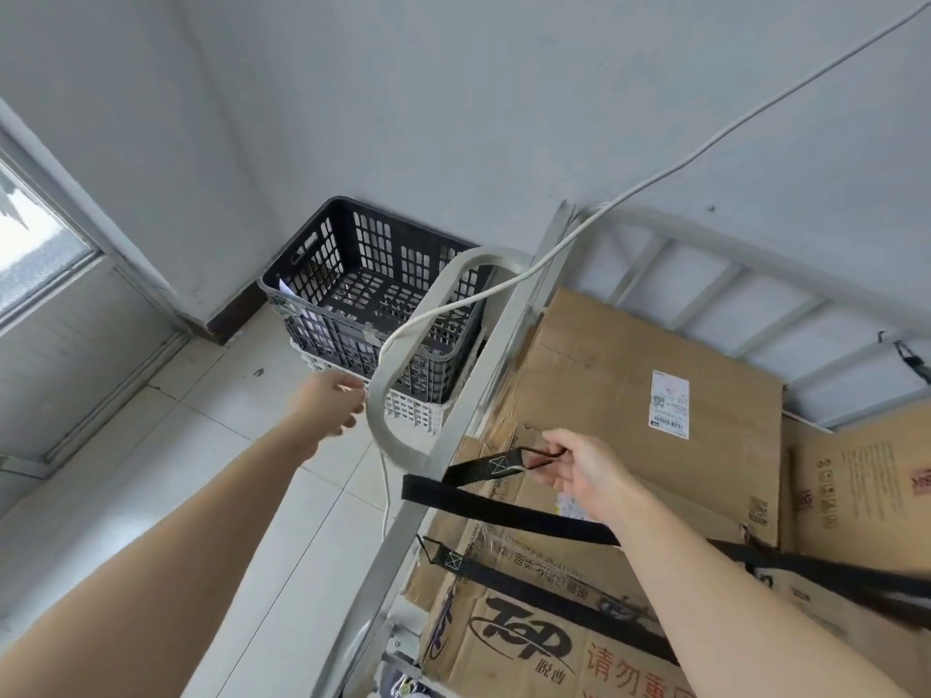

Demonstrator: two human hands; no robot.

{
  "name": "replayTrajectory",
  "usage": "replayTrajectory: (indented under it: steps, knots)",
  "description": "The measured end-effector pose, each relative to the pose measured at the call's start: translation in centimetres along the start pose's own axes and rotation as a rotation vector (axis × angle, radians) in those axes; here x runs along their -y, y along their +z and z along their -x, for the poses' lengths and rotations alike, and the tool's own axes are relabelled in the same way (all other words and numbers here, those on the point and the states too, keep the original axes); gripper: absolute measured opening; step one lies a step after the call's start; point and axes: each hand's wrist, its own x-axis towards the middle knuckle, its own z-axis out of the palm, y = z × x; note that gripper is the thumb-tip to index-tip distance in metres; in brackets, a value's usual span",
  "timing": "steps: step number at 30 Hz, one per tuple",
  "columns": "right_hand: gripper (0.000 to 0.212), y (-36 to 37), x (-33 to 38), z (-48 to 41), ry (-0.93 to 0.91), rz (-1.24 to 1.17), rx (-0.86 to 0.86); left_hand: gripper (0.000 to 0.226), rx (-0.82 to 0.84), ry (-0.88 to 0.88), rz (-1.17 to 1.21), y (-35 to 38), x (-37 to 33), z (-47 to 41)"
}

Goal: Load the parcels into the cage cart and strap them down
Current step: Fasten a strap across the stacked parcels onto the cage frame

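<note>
Several brown cardboard parcels (629,375) sit stacked inside the grey metal cage cart (398,541). My right hand (579,471) pinches the metal hook at the end of a black strap (509,516), just inside the cart's left rail, and the strap runs under that hand to the right. A second black strap (534,591) lies lower across the parcels, its hook caught on the same rail. My left hand (330,403) reaches out by the cart's curved grey handle (403,355), fingers apart and holding nothing.
A black plastic crate (373,299) stacked on a white one stands on the tiled floor beside the cart's handle. A white cable (655,178) hangs from the wall, over the handle, down to the floor. A window is at the left.
</note>
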Motion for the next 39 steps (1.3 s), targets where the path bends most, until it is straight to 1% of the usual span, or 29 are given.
replayTrajectory:
  steps: [1,2,3,4,6,8,11,13,15,16,18,20,21,24,26,28,32,36,39]
  knots:
    - [0.030,-0.5,0.4,0.3,-0.012,-0.029,-0.006,0.021,-0.130,0.075,-0.004,0.0,-1.5,0.1]
    - [0.029,-0.9,0.7,0.6,-0.027,-0.059,-0.007,0.021,-0.226,0.158,-0.017,0.2,-3.1,0.3]
    - [0.028,-1.2,1.0,0.8,-0.041,-0.095,-0.008,0.020,-0.273,0.235,-0.032,0.4,-4.9,0.9]
    - [0.027,-1.6,1.3,1.1,-0.051,-0.135,-0.012,0.019,-0.266,0.306,-0.052,1.0,-6.6,1.5]
    - [0.026,-2.5,1.9,1.5,-0.059,-0.216,-0.038,0.016,-0.140,0.420,-0.136,2.7,-9.7,3.2]
    - [0.025,-3.9,2.6,1.8,-0.063,-0.294,-0.072,0.017,0.038,0.491,-0.292,5.3,-12.0,5.2]
    - [0.026,-6.8,3.5,2.3,-0.079,-0.393,-0.098,0.028,0.303,0.539,-0.467,10.7,-13.5,7.5]
    - [0.028,-9.2,4.0,2.7,-0.104,-0.420,-0.088,0.035,0.413,0.542,-0.534,14.2,-14.0,8.4]
    - [0.030,-11.6,4.5,3.1,-0.138,-0.412,-0.058,0.035,0.448,0.515,-0.555,17.2,-14.7,9.0]
    - [0.031,-12.8,4.8,3.2,-0.157,-0.399,-0.044,0.031,0.448,0.503,-0.544,18.4,-15.1,9.2]
    - [0.031,-15.0,5.5,3.2,-0.200,-0.384,-0.024,0.026,0.445,0.499,-0.479,20.8,-16.2,10.0]
    - [0.030,-16.8,6.3,3.1,-0.239,-0.406,-0.026,0.029,0.436,0.476,-0.339,22.8,-17.4,10.7]
    - [0.028,-17.6,6.7,2.9,-0.264,-0.422,-0.031,0.031,0.405,0.464,-0.271,23.6,-17.9,10.8]
    - [0.016,-19.9,7.6,2.8,-0.350,-0.425,-0.027,0.036,0.238,0.459,-0.140,26.2,-19.6,10.9]
    - [0.013,-21.2,7.6,2.6,-0.360,-0.342,-0.016,0.038,0.149,0.464,-0.098,28.2,-21.0,11.1]
    - [0.013,-22.3,7.4,2.1,-0.331,-0.260,0.002,0.040,0.107,0.465,-0.094,30.3,-22.4,11.5]
    - [0.014,-24.2,7.6,0.5,-0.321,-0.243,-0.087,0.040,0.151,0.472,-0.095,33.4,-24.3,11.5]
    - [0.020,-25.0,8.0,-1.6,-0.312,-0.218,-0.143,0.039,0.208,0.501,-0.165,34.1,-25.3,10.1]
    - [0.022,-25.1,8.1,-3.7,-0.270,-0.229,-0.184,0.025,0.349,0.476,-0.272,33.7,-25.4,8.4]
